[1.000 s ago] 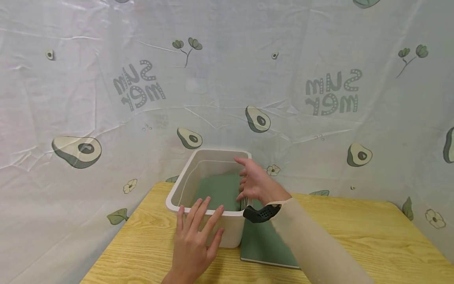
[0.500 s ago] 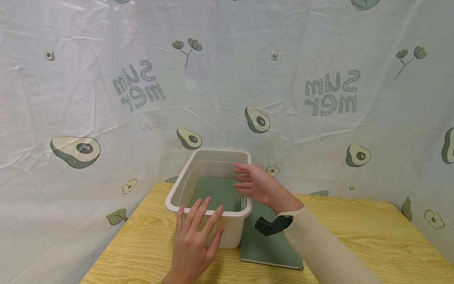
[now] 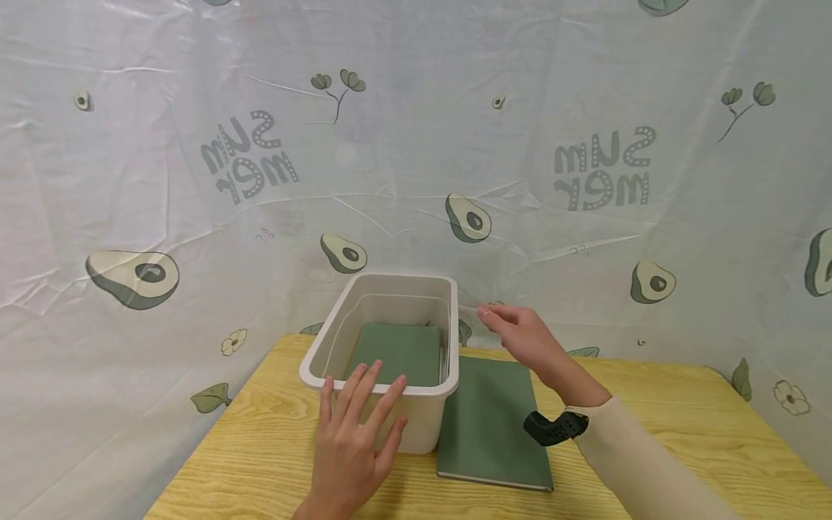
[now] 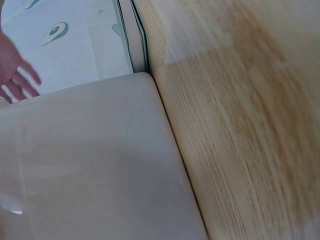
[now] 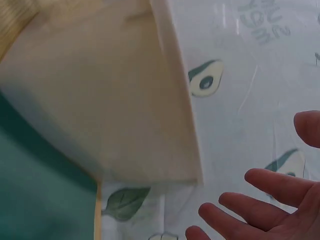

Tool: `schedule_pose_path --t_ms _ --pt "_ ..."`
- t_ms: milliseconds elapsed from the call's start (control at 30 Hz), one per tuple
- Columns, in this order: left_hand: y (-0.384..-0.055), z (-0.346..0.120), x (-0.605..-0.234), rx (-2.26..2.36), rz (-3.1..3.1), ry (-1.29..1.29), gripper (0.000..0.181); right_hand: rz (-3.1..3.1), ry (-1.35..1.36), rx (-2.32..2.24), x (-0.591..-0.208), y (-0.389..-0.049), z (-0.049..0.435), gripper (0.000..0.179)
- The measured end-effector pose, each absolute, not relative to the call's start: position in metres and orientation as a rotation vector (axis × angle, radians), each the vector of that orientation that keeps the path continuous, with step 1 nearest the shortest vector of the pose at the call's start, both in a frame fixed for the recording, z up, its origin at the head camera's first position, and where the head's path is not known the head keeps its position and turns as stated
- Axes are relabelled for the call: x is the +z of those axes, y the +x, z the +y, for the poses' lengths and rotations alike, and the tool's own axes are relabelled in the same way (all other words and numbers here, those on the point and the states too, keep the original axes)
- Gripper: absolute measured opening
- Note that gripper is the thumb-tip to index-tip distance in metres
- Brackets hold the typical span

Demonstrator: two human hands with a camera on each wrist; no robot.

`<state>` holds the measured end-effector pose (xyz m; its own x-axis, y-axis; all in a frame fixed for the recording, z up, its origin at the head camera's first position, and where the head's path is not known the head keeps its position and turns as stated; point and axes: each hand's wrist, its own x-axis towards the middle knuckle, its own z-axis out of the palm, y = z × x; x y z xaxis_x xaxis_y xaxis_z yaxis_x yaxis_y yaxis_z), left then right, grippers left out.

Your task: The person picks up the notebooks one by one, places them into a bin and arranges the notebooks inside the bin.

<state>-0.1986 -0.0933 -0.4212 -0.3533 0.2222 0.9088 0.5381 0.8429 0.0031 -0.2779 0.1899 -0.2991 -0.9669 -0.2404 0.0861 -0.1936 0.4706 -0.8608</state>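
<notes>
A white plastic bin point(image 3: 425, 422) stands on the table with a green hardcover book point(image 3: 396, 350) lying inside it. My left hand point(image 3: 354, 444) rests with spread fingers on the bin's near rim and front wall. To the right of the bin, a second green hardcover book point(image 3: 490, 426) lies flat, its edge close against the bin. My right hand point(image 3: 529, 339) is in the air above the far end of that book, holding nothing. The right wrist view shows the fingers point(image 5: 260, 210) loosely extended beside the bin's outer wall point(image 5: 115, 100).
The wooden table point(image 3: 650, 433) extends to the right of the books. Behind it hangs a pale curtain point(image 3: 390, 144) printed with avocados and flowers. A black band point(image 3: 555, 427) sits on the right wrist.
My right hand has come out of the bin and moved right, over the book on the table. My left hand stays on the bin's rim.
</notes>
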Motion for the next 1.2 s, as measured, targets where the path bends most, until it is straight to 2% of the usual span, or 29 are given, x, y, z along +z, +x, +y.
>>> schedule_pose_path --t_ms 500,800,1200 --pt "-0.199 -0.094 -0.421 -0.360 -1.951 -0.561 0.045 2.619 -0.165 -1.527 -0.354 -0.272 0.239 0.073" --pt "-0.199 -0.094 -0.422 -0.366 -1.953 -0.561 0.045 2.521 -0.015 -1.588 -0.394 -0.271 0.248 0.078" --pt "-0.199 -0.093 -0.422 -0.358 -1.944 -0.557 0.045 2.413 0.104 -1.662 -0.418 -0.270 0.253 0.088"
